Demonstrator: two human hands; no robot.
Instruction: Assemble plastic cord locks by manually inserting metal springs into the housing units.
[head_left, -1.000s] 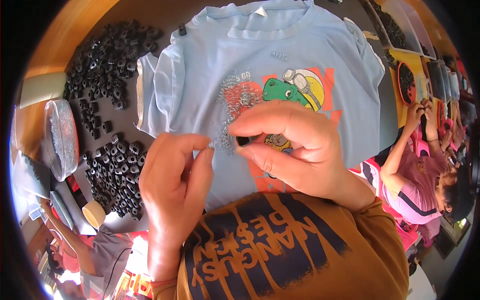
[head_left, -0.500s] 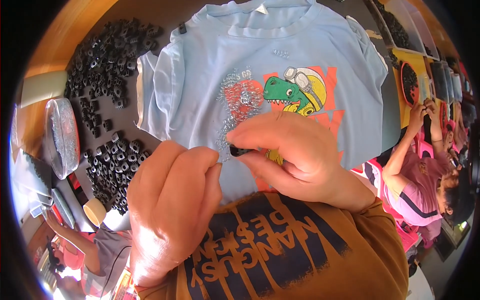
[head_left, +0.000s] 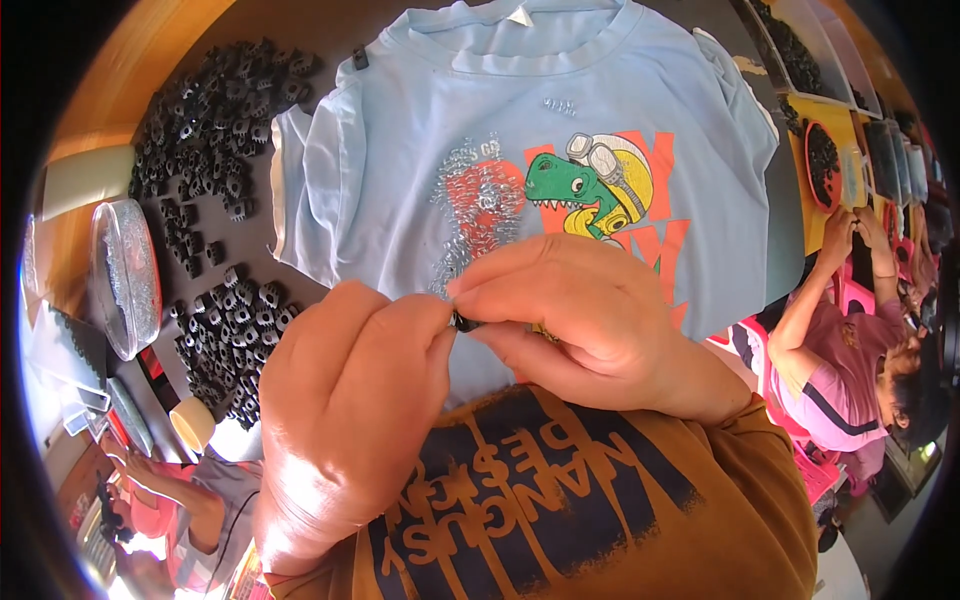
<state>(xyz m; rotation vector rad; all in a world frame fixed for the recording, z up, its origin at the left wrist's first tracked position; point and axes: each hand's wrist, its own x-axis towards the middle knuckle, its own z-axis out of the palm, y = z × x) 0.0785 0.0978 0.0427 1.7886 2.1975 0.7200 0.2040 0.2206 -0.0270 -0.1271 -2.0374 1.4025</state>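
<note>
Piece (head_left: 463,322): small, black and mostly hidden, it sat at the tips of the right thumb and forefinger, facing left.
Right hand (head_left: 585,320): pinched the piece, fingers arched over it.
Left hand (head_left: 350,390): curled just left of the piece; its grip could not be told, fingertips being hidden.
Metal bits (head_left: 487,200): lay scattered on the blue shirt (head_left: 400,180), beyond both hands.
Black heap (head_left: 225,110): lay left of the shirt.

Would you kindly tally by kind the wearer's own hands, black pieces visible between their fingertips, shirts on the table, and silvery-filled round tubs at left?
Own hands: 2 (left hand, right hand)
Black piece: 1
Light blue shirt: 1
Round tub: 1
Total: 5
</note>
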